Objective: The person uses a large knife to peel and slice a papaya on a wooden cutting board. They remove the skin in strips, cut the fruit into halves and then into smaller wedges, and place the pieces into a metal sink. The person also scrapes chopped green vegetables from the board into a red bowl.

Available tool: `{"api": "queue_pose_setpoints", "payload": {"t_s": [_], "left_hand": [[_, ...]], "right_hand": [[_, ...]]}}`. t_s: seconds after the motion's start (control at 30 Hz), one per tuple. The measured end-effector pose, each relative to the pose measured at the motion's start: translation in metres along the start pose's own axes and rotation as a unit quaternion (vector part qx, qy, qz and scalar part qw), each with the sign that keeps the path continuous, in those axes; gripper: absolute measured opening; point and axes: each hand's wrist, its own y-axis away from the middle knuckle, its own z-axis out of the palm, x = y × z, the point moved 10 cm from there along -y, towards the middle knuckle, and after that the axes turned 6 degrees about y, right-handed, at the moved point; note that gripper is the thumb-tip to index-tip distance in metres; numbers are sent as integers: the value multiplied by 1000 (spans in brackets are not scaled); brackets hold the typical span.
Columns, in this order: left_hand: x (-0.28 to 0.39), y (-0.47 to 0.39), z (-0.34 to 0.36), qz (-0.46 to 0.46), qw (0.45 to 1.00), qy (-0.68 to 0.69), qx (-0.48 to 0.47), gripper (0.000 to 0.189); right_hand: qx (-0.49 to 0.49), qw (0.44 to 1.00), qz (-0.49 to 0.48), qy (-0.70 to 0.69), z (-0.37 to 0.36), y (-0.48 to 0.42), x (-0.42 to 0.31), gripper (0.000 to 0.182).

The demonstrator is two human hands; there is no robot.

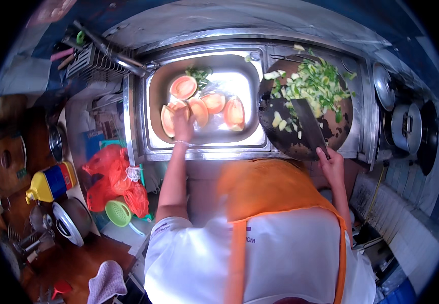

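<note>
My left hand [181, 125] reaches into the stainless steel sink [208, 146], its fingers on a hollowed wedge of orange-fleshed fruit or squash [168, 121]; whether they grip it is unclear. Several similar pieces, one of them [234, 113] at the right, lie around it, with some green leaves [199, 75] behind. My right hand [331, 161] holds a cleaver [310, 123] by its handle. The cleaver's blade lies over a round dark-stained cutting board [337, 138], beside a heap of chopped green and pale vegetables [314, 83].
A metal faucet [124, 62] and a knife rack [86, 62] stand left of the sink. Lidded pots [405, 127] sit at the right. Red plastic bags [109, 163], a green strainer [118, 213] and a yellow jug [44, 188] are at the left.
</note>
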Motion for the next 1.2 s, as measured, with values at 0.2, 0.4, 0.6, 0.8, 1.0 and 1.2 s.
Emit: {"api": "queue_pose_setpoints", "payload": {"t_s": [0.2, 0.4, 0.6, 0.8, 1.0, 1.2], "left_hand": [[210, 53, 141, -158, 531, 726, -408, 77], [266, 45, 164, -215, 369, 789, -441, 96], [274, -3, 138, -76, 728, 569, -374, 69], [317, -14, 134, 258, 910, 223, -235, 33], [361, -58, 161, 387, 901, 126, -150, 30], [379, -103, 200, 399, 914, -10, -76, 25]], "right_hand": [[-133, 942, 104, -291, 33, 1, -12, 48], [-196, 937, 139, -253, 42, -9, 1, 46], [-53, 984, 122, -122, -24, -15, 53, 50], [214, 958, -4, 193, -129, -73, 40, 46], [259, 896, -60, 356, -161, -150, 6, 37], [218, 893, -129, 371, -136, -162, -2, 35]]}}
